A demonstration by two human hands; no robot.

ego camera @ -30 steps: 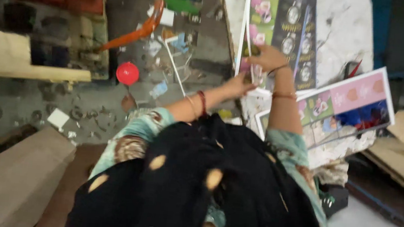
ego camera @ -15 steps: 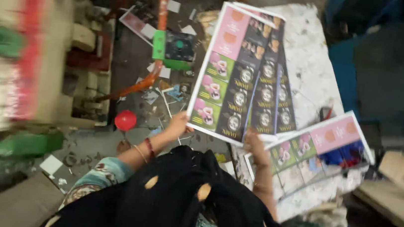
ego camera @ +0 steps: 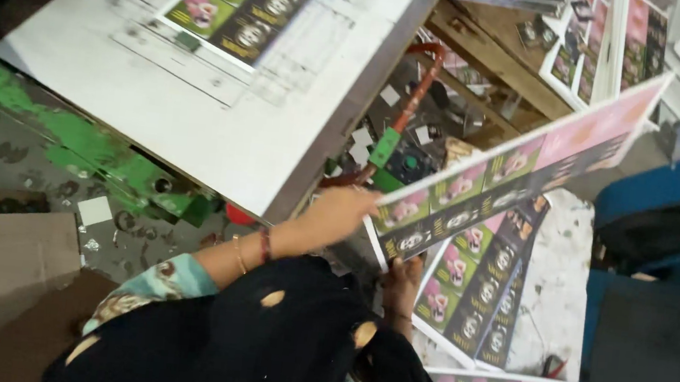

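Head view: looking down past a black top at a print shop mess
Left hand (ego camera: 343, 214): pinching the near corner of a printed sheet (ego camera: 527, 173), lifting it so it tilts up and away
Right hand (ego camera: 403, 283): fingers down on the stack (ego camera: 477, 290) of the same sheets, can't tell if it's gripping
Stack: just under the lifted sheet, on a white speckled table (ego camera: 560, 273)
Machine plate (ego camera: 225, 78): upper left, one more sheet lying on it
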